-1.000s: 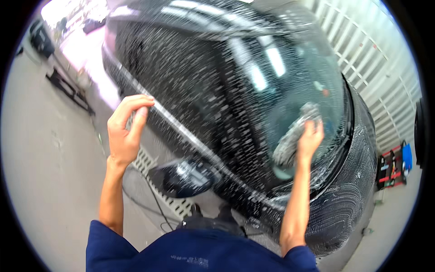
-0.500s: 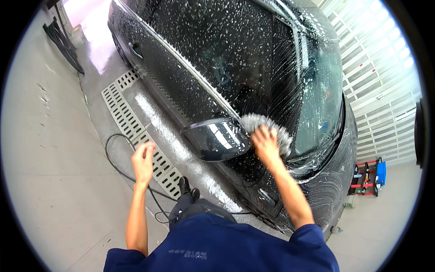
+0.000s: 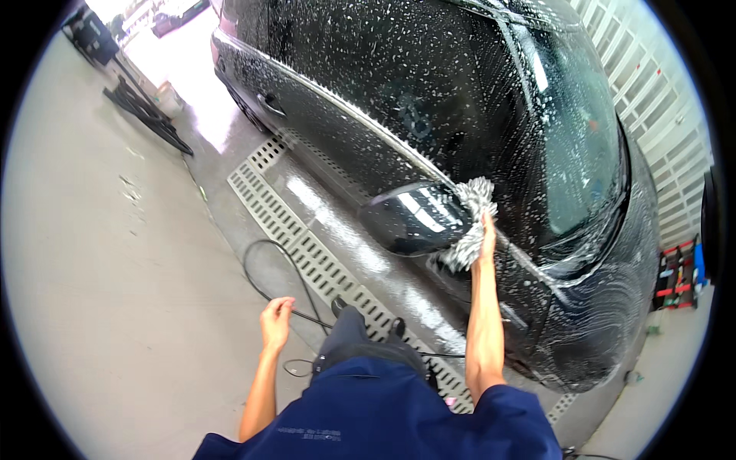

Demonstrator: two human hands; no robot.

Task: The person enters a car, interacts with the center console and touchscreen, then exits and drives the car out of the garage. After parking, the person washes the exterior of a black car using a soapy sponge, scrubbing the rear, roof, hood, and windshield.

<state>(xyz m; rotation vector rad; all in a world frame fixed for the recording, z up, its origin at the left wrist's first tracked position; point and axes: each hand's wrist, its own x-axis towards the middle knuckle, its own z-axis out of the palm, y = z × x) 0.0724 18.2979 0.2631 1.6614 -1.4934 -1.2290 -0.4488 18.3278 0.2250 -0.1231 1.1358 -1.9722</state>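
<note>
My right hand grips a grey, shaggy wash mitt, its fingers partly hidden in the strands. The mitt presses against the inner end of a dark side mirror, where the mirror meets the car door. White foam specks and streaks cover the black car, its side window and its windshield. Off to the left, away from the car, my left hand hangs in the air with its fingers curled in and nothing visible in them.
A slotted drain grate runs along the floor beside the car. Near my feet loops a black hose. At far left are a pale bucket and a dark hanging strip; a red rack stands beyond the car's front.
My right hand and the mitt have moved from the window base beside the mirror down around the mirror's inner end. The view has shifted left; my left hand remains raised and curled.
</note>
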